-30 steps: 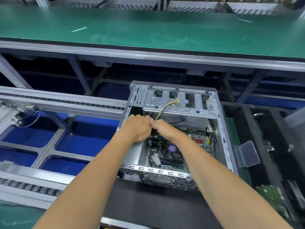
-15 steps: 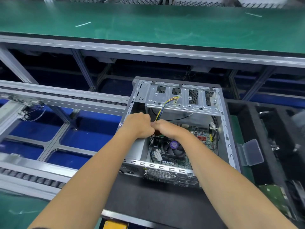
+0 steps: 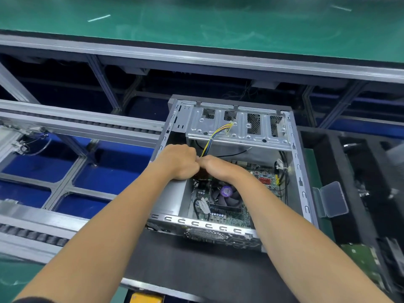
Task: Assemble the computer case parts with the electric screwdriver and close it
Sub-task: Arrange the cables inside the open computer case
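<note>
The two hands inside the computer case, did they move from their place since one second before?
No. The left hand and right hand stay knuckle to knuckle below the drive bracket; only the camera shifted.

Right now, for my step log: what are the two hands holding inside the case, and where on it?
Cannot tell. Left hand and right hand meet, curled, over a brown part; the fingers hide any grip.

Both hands inside the computer case (image 3: 297, 162), left hand (image 3: 178, 161) touching right hand (image 3: 215, 168) above the fan (image 3: 226, 196). Right of the case, plastic box (image 3: 332, 199); left of it, conveyor rails (image 3: 76, 125); behind it, workbench (image 3: 196, 25).
</note>
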